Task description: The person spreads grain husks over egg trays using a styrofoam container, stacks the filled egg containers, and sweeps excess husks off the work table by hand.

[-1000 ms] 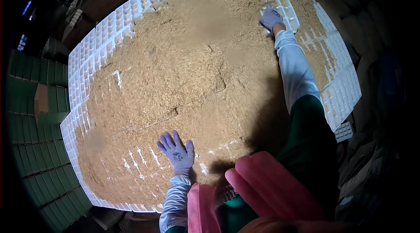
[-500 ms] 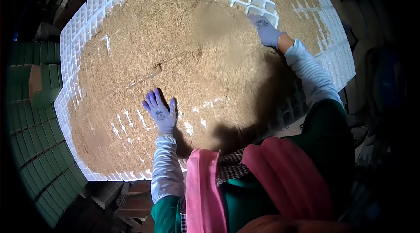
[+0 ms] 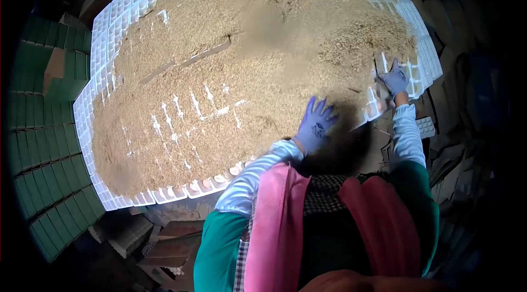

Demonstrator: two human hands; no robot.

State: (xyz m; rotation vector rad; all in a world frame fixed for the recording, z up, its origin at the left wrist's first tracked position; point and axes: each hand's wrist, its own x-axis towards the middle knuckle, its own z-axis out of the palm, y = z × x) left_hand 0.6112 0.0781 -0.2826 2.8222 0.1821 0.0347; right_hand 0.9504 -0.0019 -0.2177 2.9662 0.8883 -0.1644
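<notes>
Straw-coloured husks (image 3: 285,83) lie over a wide bed of white compartment trays (image 3: 112,9), whose ribs show through in places. My left hand (image 3: 315,127), in a grey-purple glove, rests palm down with fingers spread near the front of the husks. At the right edge, my right hand (image 3: 394,79), gloved alike, has its fingers around a white compartment tray (image 3: 381,63) that appears tilted on edge; the fingers partly hide it. Beside that hand are uncovered white cells (image 3: 413,75). Rounded pale-pink things (image 3: 206,184) sit in the front row of cells.
Stacked green boxes (image 3: 46,144) line the left side. Brown cardboard boxes (image 3: 170,248) stand below the front edge. A small white tray (image 3: 425,127) lies low on the right. A narrow brown strip (image 3: 206,53) shows among the husks.
My left hand has moved right across the husks. My right hand has come down and right with the white tray, from the far part to the right edge. The view has shifted slightly.
</notes>
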